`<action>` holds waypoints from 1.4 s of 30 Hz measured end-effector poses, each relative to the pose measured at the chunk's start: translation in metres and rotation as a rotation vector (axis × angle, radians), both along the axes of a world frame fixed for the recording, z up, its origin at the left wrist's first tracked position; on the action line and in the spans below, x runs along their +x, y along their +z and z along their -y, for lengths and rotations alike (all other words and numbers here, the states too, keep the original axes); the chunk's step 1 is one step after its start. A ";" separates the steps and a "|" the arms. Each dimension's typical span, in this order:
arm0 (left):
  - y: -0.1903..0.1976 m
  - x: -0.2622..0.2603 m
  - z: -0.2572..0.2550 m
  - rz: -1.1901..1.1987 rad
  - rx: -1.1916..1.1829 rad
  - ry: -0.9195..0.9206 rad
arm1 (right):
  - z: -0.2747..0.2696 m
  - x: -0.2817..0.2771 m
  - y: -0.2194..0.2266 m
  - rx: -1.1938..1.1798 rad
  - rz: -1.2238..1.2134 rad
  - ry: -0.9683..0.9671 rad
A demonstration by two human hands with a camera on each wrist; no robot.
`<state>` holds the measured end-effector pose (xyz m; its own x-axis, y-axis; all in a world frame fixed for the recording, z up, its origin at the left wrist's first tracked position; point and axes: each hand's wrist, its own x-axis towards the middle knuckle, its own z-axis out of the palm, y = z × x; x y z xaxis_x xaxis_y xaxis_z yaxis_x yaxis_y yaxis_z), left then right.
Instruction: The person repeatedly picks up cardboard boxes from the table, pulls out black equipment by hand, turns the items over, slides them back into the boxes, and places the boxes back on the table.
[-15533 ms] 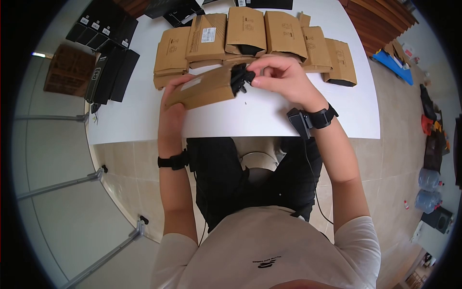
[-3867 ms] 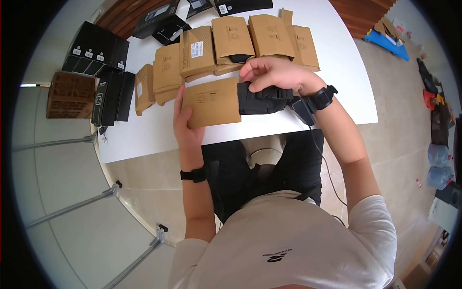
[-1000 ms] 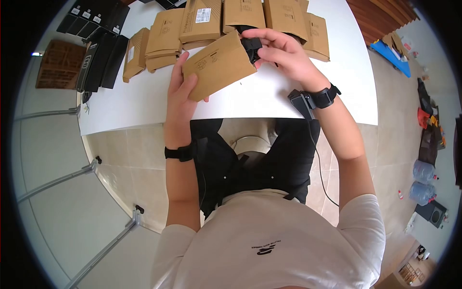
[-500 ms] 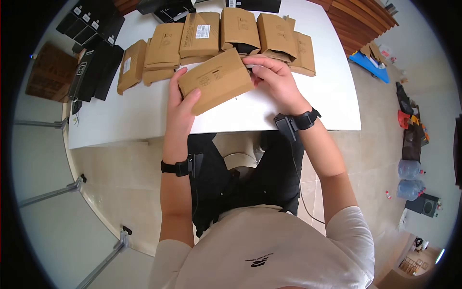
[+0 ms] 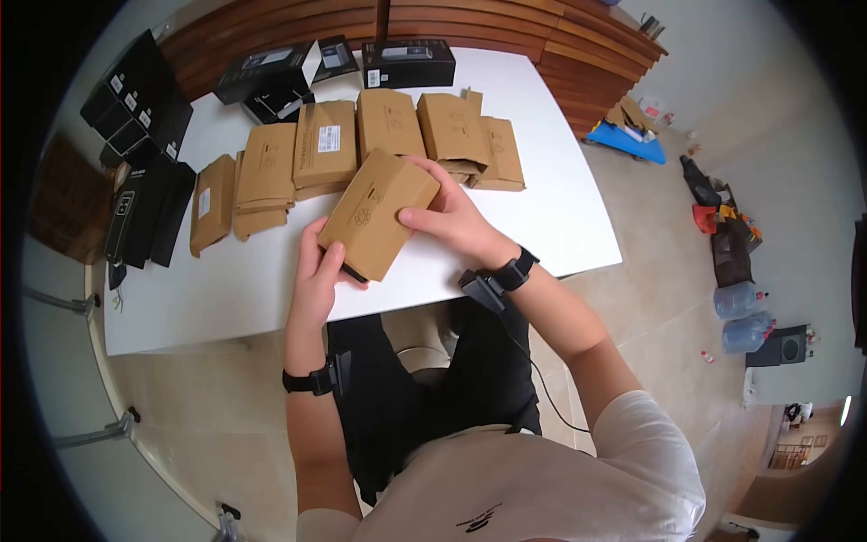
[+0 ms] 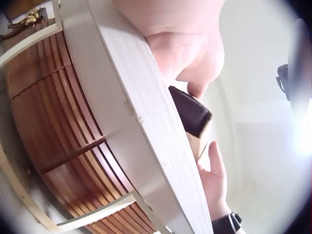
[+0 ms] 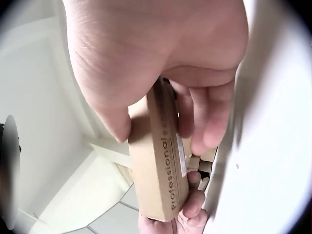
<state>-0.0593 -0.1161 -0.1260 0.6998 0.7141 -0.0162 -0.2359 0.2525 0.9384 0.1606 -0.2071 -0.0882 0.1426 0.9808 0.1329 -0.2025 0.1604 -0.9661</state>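
A small brown cardboard box (image 5: 379,215) is held between both hands over the near part of the white table (image 5: 542,244). My left hand (image 5: 314,275) grips its lower left end, thumb on the top face. At the upper right, my right hand (image 5: 456,217) holds the box with the thumb on top and fingers round the far side. In the left wrist view a dark end face (image 6: 190,114) of the box shows near the left fingers. "Professional" is printed along the box's side (image 7: 163,165) in the right wrist view. Most of what lies inside is hidden.
A row of brown cardboard boxes (image 5: 325,144) stands just behind the held box. Black boxes (image 5: 411,65) are at the table's back, with more black boxes (image 5: 149,212) at its left. A cable (image 5: 542,370) hangs from the right wrist camera (image 5: 483,287).
The black item at the box's right end has gone out of sight. My right hand has shifted from that end to grip the box, which is now tilted more steeply. The head view has shifted.
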 end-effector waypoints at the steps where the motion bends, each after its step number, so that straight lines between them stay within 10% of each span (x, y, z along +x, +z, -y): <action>1: -0.001 -0.001 -0.002 0.012 0.001 -0.003 | 0.000 -0.002 0.000 0.001 0.012 -0.003; 7: 0.001 -0.001 0.006 -0.075 0.187 -0.223 | 0.015 -0.026 0.016 0.031 0.003 -0.298; 14: -0.001 -0.004 0.002 0.025 0.202 -0.221 | 0.067 0.073 0.044 0.125 -0.102 -0.494; 26: -0.003 -0.002 0.004 0.009 0.222 -0.198 | 0.055 0.245 0.003 -0.549 0.471 -0.726; 37: -0.001 -0.001 0.003 -0.029 0.217 -0.204 | 0.037 0.198 0.016 -0.494 1.304 -0.916; 42: -0.001 -0.002 0.004 -0.040 0.211 -0.213 | 0.033 0.115 0.037 -0.440 1.308 -0.487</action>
